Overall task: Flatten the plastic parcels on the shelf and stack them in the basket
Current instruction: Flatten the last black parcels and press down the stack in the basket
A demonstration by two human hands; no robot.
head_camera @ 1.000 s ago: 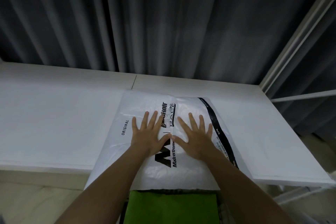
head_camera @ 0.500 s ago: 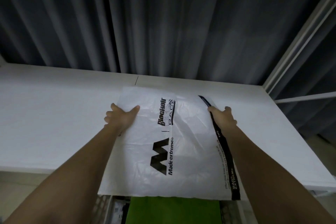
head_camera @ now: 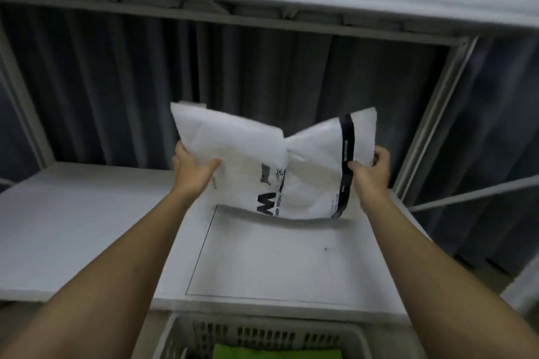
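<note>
Hands: left hand (head_camera: 194, 172) and right hand (head_camera: 372, 173) grip parcel (head_camera: 271, 166) above shelf (head_camera: 87, 227) | basket (head_camera: 262, 329): green item (head_camera: 277, 353)

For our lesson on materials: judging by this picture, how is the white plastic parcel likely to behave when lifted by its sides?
Probably floppy: the white plastic parcel buckles along a crease in its middle between the left hand and the right hand. Likely light for its size, since pinches at the edges hold it clear of the shelf. Its smooth film may be slippery.
</note>
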